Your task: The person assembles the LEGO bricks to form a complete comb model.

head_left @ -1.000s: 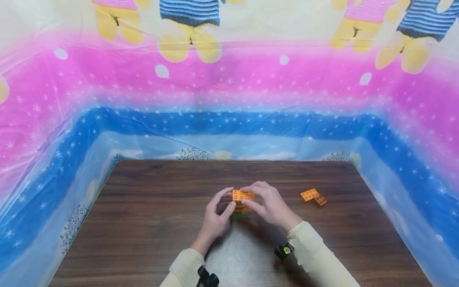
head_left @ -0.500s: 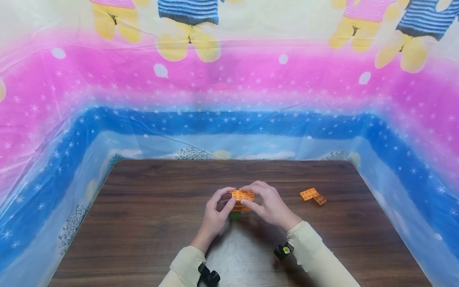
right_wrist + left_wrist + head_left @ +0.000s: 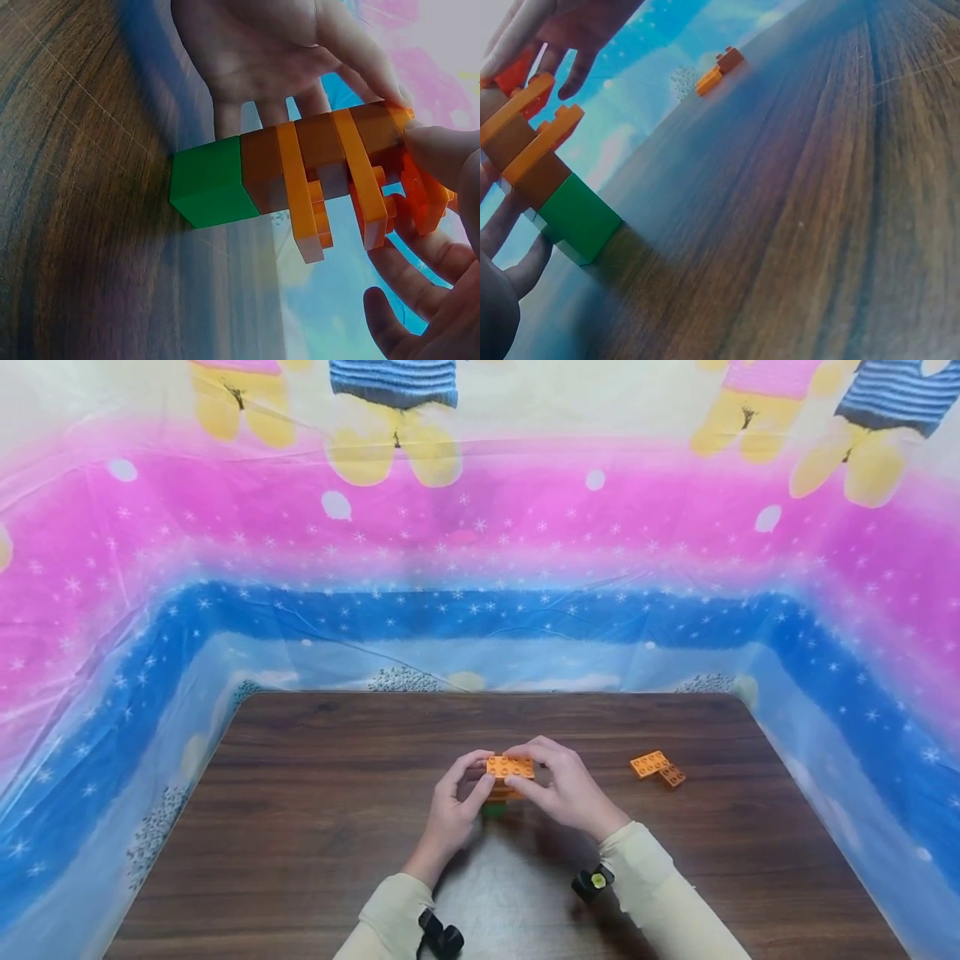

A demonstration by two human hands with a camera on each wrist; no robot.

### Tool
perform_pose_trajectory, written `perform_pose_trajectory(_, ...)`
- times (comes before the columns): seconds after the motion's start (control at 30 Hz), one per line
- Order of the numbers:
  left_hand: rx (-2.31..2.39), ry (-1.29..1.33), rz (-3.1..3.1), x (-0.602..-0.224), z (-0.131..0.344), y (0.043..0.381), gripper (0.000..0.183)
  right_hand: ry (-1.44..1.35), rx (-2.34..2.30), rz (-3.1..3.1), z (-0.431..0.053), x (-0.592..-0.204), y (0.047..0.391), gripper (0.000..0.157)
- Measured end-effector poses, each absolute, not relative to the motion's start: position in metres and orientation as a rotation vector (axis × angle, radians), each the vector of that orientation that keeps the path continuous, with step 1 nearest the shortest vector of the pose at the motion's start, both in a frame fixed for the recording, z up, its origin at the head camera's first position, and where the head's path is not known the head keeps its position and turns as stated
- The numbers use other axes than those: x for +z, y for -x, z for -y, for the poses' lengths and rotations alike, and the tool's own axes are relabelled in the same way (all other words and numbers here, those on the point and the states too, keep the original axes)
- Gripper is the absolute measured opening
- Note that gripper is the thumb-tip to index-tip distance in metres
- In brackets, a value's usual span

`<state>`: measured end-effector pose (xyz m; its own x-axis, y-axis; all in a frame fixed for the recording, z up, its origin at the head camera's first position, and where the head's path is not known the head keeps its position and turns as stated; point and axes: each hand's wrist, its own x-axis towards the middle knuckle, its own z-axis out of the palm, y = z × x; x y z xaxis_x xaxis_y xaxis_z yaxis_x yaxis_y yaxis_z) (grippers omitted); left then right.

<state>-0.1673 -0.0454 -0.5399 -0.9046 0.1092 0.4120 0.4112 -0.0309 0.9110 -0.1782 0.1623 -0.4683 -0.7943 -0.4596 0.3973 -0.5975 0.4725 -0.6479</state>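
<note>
A tower of toy building bricks stands on the table between both hands. Its base is a green block [image 3: 210, 184], with brown bricks [image 3: 262, 169] and orange plates [image 3: 304, 202] alternating above, the plates jutting out to one side. On top lies a studded orange plate [image 3: 510, 767]. My left hand [image 3: 453, 802] holds the tower from the left, its thumb at the top plate's edge and fingers behind the bricks. From the right, my right hand [image 3: 566, 785] pinches the top orange plate, thumb in front and index finger behind; its other fingers hang free in the right wrist view.
To the right on the wooden table [image 3: 322, 810] lie a loose orange plate [image 3: 648, 764] and a small brown brick [image 3: 672, 775], touching each other. A printed cloth [image 3: 480, 614] hangs around the table's back and sides.
Both hands keep their places at the tower's top, with hardly any movement. The view itself shifts very slightly.
</note>
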Motion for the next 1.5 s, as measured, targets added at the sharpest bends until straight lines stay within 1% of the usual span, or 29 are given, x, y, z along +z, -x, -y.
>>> perform_pose_trajectory(0.4,-2.036,0.523,2.041,-0.541,0.045,0.166,0.032,-0.926,1.136,2.56,-0.164,-0.473,0.177,0.035)
perform_pose_trajectory(0.57,-2.032,0.524,2.039,-0.54,0.045,0.168,0.032,-0.881,1.103,2.588,-0.17,-0.474,0.177,0.037)
perform_pose_trajectory(1.03,-2.019,0.538,2.034,-0.54,0.046,0.17,0.034,-0.721,1.048,2.577,-0.205,-0.478,0.177,0.034)
perform_pose_trajectory(1.5,-2.024,0.531,2.05,-0.539,0.046,0.166,0.034,-0.518,0.862,2.647,-0.248,-0.497,0.17,0.038)
